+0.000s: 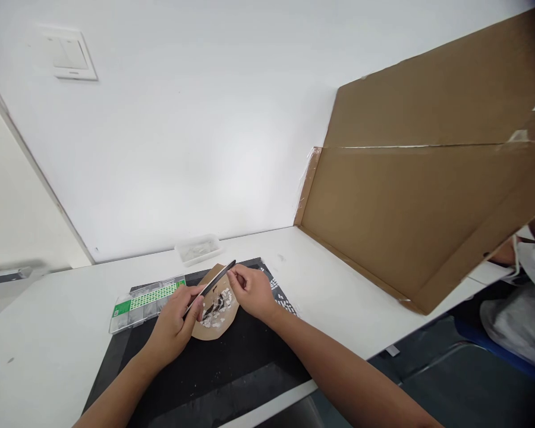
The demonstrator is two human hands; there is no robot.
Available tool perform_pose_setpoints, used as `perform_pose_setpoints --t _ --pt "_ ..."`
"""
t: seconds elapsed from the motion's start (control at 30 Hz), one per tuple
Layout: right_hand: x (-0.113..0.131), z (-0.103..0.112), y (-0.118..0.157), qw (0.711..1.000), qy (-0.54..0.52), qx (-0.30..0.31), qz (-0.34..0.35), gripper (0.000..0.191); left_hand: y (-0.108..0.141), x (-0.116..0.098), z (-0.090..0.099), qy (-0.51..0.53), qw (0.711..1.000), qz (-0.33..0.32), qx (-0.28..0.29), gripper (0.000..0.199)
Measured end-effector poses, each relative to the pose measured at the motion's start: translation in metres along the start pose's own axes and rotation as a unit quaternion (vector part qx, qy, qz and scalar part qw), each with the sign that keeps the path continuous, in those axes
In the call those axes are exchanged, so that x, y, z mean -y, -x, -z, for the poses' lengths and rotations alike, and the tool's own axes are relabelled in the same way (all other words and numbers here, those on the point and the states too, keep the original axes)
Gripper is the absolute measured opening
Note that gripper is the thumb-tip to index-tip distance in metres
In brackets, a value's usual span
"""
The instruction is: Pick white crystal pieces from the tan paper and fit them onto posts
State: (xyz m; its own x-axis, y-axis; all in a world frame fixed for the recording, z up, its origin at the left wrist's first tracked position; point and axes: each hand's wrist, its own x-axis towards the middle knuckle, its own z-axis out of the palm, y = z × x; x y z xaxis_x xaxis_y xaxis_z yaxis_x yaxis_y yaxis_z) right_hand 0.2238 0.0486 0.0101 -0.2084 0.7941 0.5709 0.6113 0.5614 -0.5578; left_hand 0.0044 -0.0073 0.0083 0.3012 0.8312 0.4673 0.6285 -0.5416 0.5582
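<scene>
White counter (pixel 339 279): left hand (pixel 173 324) grips dark tweezers (pixel 210 287); right hand (pixel 252 291) pinches their tip, contents unclear; cardboard piece (pixel 214 330) partly hidden beneath.

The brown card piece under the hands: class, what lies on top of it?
On the brown card piece lie small white bits and a dark patch. The left hand holds black tweezers above it; the right hand covers its right edge.

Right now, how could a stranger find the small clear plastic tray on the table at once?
Start at the black rectangular work mat on the white table. Look past its far edge, toward the white wall: the small clear plastic tray sits there alone. Unlike the long clear parts box with the green label left of the hands, it is short, open and unlabelled.
</scene>
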Motion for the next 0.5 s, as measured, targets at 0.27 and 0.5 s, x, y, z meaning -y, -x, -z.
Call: perform_pose_setpoints --t 0.27,0.5 --pt "0.012 -0.007 0.007 0.997 -0.002 0.022 0.071 0.036 0.0 0.002 0.0 0.006 1.0 -0.002 0.001 0.031" --pt "0.001 -0.002 0.001 1.0 0.002 -0.013 0.01 0.034 0.0 0.001 -0.001 0.001 1.0 -0.003 0.003 0.031"
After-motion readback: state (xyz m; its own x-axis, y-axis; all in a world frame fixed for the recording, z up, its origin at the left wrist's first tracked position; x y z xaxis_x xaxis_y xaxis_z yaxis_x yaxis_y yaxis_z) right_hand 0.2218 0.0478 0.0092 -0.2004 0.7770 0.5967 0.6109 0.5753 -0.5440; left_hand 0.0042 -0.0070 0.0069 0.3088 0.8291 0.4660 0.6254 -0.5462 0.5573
